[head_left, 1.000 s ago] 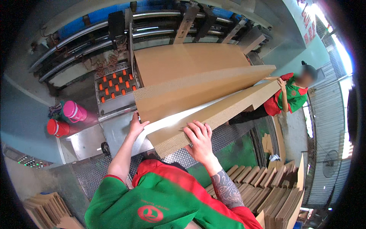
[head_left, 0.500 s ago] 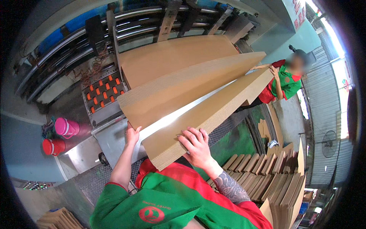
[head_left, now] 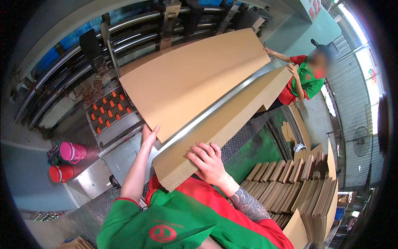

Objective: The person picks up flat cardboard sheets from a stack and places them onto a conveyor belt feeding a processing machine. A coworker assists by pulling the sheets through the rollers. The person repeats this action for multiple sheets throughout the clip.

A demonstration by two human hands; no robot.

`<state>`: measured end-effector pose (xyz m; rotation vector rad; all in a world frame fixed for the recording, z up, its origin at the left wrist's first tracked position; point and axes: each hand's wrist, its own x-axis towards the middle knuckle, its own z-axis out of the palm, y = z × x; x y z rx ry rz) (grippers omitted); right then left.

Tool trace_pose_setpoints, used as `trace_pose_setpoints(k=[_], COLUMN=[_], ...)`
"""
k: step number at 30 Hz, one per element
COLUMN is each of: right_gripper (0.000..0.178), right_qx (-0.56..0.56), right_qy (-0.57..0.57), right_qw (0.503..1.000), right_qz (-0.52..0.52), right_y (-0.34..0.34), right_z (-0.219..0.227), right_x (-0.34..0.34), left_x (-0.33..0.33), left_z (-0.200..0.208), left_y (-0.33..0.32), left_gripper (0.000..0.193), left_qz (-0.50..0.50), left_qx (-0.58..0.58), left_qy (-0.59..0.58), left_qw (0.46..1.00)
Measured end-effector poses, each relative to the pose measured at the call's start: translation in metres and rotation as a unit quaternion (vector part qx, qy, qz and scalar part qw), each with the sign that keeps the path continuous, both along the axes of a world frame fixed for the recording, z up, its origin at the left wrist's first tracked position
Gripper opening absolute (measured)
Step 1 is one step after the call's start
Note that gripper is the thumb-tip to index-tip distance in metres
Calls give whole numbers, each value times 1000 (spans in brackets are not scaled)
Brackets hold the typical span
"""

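Observation:
My left hand grips the near left corner of a stack of brown corrugated cardboard sheets, thumb on the face and fingers out of sight beneath. That stack leans back, its broad face toward me. My right hand is curled over the cut edge of a second, thick cardboard stack, which stands tilted against my body. At the far right, a co-worker's two hands hold the other ends of both stacks. A narrow strip of shiny metal table shows between the stacks.
Behind the stacks stands a machine with metal rollers. Orange rollers sit in a plate at its left. Pink and red buckets stand at the left. Piled cardboard fills the lower right; a fan is beyond.
The far stack has tipped away from me, showing its broad face instead of its cut edge. My left hand moved with it. The near stack and my right hand shifted slightly to the left.

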<state>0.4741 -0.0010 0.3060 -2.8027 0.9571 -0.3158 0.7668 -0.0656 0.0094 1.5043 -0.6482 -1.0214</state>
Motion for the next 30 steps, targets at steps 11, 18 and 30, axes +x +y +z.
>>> trace_pose_setpoints(k=[11,18,30], right_gripper=[75,65,57], right_qx=[-9,-26,-38], right_qy=[-14,-8,-13], right_qw=[1000,1000,999], right_qz=[-4,-2,1], right_y=[-5,-10,-13], right_z=[-1,0,-5], right_x=[3,9,8], left_x=[-15,-31,46], left_z=[-41,0,-16], left_y=[-38,-30,-84], left_gripper=[62,57,57], left_qz=[43,13,75], left_qx=[151,130,139], left_qy=[243,386,349], left_qw=[957,913,924])
